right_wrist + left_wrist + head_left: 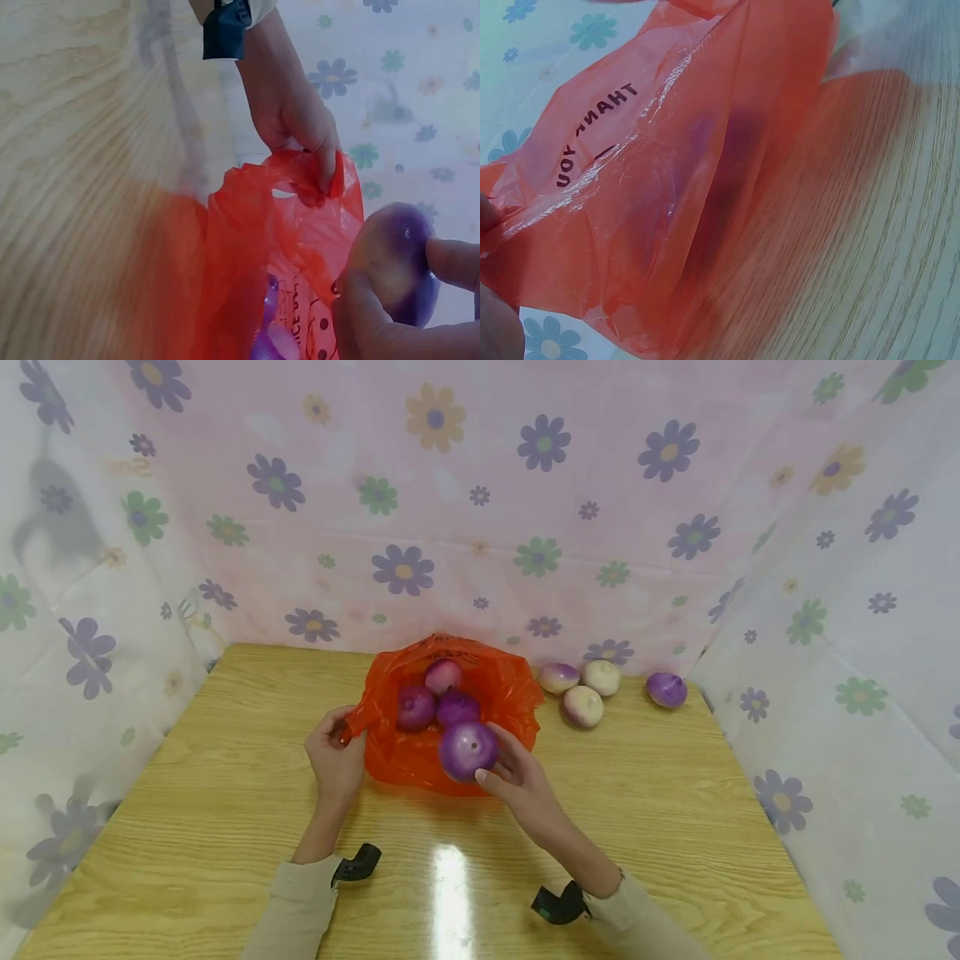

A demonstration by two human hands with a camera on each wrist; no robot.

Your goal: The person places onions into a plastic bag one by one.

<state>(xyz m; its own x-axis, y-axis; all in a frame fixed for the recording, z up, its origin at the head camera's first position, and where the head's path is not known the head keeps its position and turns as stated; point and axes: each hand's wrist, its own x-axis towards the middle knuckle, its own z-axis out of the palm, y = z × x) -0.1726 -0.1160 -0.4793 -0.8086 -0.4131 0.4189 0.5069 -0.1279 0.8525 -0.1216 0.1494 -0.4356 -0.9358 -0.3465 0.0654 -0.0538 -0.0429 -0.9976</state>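
Note:
In the head view, a red plastic bag stands open on the table with several purple turnips inside. My left hand grips the bag's edge at its left side. Between the thumb and fingers of my right hand is a purple-and-cream turnip, held over the front of the bag's mouth. The right wrist view shows the held turnip close up, beside the bag. In the left wrist view the bag's side fills the middle, with dark printed letters; most of the left hand lies outside that view.
To the right of the bag, a group of white-and-purple turnips lies on the wooden table. A single purple turnip sits near the back right corner. Flowered cloth hangs behind the table and along both sides.

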